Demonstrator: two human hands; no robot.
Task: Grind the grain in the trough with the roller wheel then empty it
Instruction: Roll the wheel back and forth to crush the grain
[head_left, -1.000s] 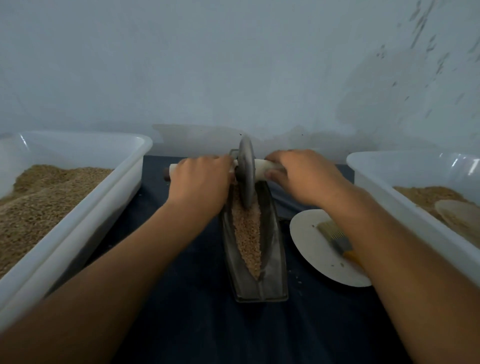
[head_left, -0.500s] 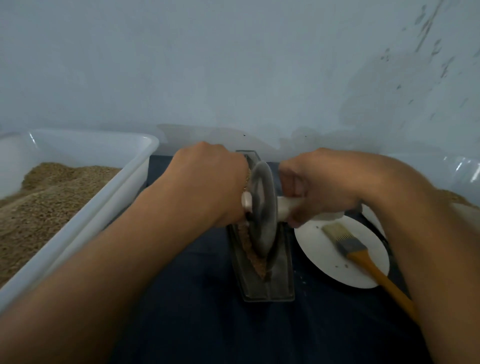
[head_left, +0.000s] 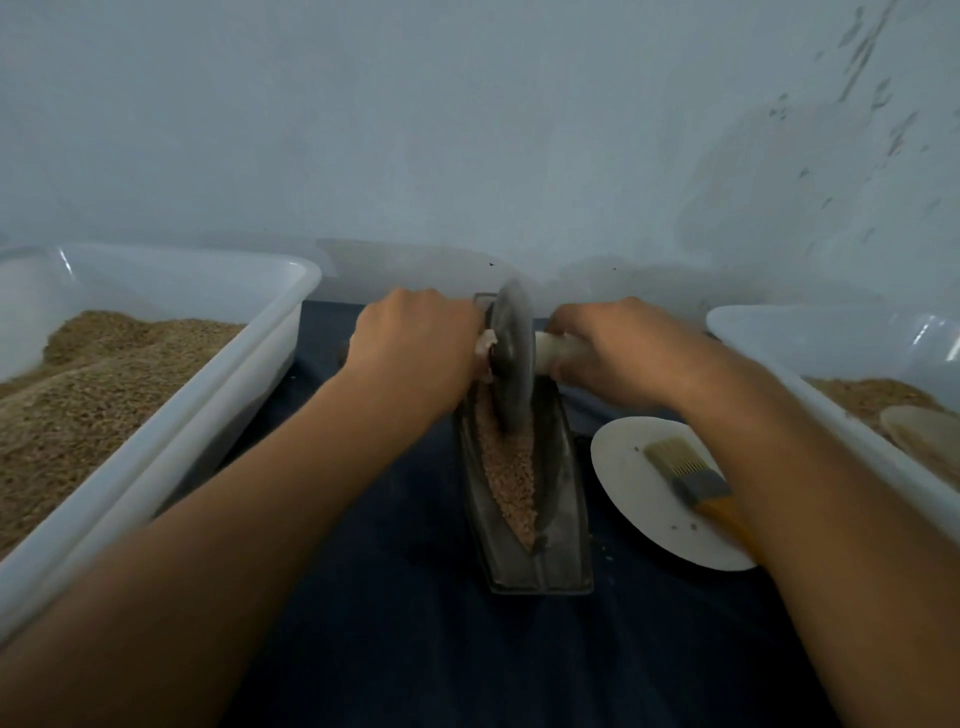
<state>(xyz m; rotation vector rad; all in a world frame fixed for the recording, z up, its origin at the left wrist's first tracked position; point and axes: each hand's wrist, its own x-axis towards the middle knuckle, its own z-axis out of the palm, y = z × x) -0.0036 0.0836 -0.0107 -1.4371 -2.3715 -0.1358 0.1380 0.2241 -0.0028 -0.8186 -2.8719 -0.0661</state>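
A dark metal boat-shaped trough (head_left: 563, 499) lies lengthwise on the dark cloth, its channel filled with brown grain (head_left: 511, 475). A grey roller wheel (head_left: 511, 356) stands upright in the far half of the trough on a pale axle handle (head_left: 553, 349). My left hand (head_left: 415, 348) grips the axle left of the wheel; that end is mostly hidden. My right hand (head_left: 610, 351) grips the axle on the right side.
A white tub (head_left: 171, 431) heaped with whole grain stands at the left. Another white tub (head_left: 852, 415) with ground grain and a disc stands at the right. A white plate (head_left: 631, 486) carrying a brush (head_left: 685, 467) lies right of the trough. A pale wall rises close behind.
The wheel rolled toward me to the trough's near part, then back away to the far half. Both hands moved with it, still gripping the axle.
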